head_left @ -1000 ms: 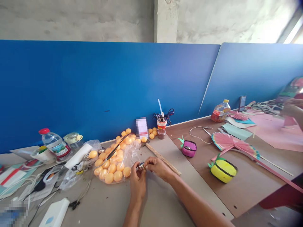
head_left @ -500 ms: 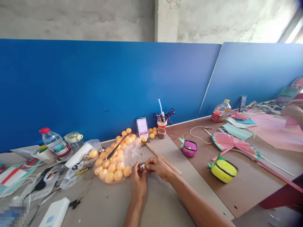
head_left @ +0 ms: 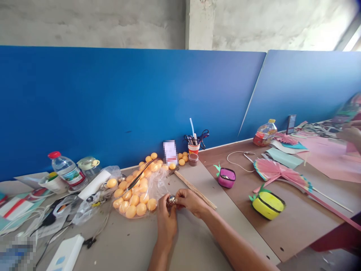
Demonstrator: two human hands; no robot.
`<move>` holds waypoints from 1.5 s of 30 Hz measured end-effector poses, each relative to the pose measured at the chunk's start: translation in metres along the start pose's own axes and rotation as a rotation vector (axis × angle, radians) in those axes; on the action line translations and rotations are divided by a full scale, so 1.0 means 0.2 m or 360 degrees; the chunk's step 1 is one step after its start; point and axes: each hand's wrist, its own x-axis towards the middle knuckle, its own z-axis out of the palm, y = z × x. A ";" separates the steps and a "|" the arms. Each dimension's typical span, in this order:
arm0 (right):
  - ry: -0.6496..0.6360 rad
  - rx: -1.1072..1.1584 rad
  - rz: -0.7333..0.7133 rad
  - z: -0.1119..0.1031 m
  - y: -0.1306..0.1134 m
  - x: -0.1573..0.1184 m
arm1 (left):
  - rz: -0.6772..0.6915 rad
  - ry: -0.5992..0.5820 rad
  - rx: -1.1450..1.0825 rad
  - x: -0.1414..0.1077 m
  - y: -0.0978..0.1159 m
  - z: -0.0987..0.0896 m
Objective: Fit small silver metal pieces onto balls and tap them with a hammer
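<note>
A small shiny metallic ball [head_left: 170, 200] is held between the fingertips of both hands, just above the grey tabletop. My left hand [head_left: 167, 218] grips it from the left, fingers pointing up and closed round it. From the right, my right hand [head_left: 187, 201] pinches at its side with thumb and fingers. Its detail is too small to make out. Just left of the hands lies a clear plastic bag of orange balls [head_left: 135, 197]. Behind my right hand is a bundle of thin wooden sticks [head_left: 194, 188].
A purple pouch [head_left: 226, 177] and a yellow pouch [head_left: 267, 205] lie to the right, beside a pink paper fan [head_left: 270, 169]. Bottles, cables and a white power strip [head_left: 66, 254] crowd the left. A cup of pens [head_left: 193, 147] stands by the blue partition [head_left: 141, 94]. Another person's hand [head_left: 349, 133] is far right.
The view has shifted slightly. Both hands stay on the metallic ball, with only small finger movements. The other person's hand at the right has moved a little.
</note>
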 end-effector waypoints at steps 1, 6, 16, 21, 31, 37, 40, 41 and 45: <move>-0.0015 -0.0006 0.0005 0.00 0.00 0.00 | -0.0004 0.0003 0.0000 0.00 0.00 0.00; -0.0043 -0.0004 -0.0002 -0.01 0.01 0.00 | -0.0041 0.0030 -0.0020 0.00 0.00 -0.01; 0.0094 -0.0035 0.0060 0.01 0.04 0.02 | 0.0012 0.0038 -0.0045 -0.01 0.00 -0.01; 0.0032 0.0016 -0.0004 0.00 0.03 0.03 | -0.0122 0.0030 -0.0167 0.01 0.00 0.00; 0.0312 -0.1170 -0.0251 -0.23 -0.11 0.02 | -0.0469 0.0053 -0.0571 0.05 0.05 -0.02; 0.0244 -0.2018 -0.0073 -0.20 -0.11 -0.02 | -0.0524 0.0059 -0.0736 0.06 0.03 0.00; 0.0225 -0.2156 -0.0114 -0.17 -0.10 -0.03 | -0.0522 0.0066 -0.0745 0.06 0.01 0.01; 0.0207 -0.2175 -0.0144 -0.15 -0.10 -0.03 | -0.0522 0.0071 -0.0753 0.06 0.01 0.01; 0.0126 -0.2269 -0.0242 -0.11 -0.11 -0.04 | -0.0521 0.0067 -0.0788 0.05 0.00 0.00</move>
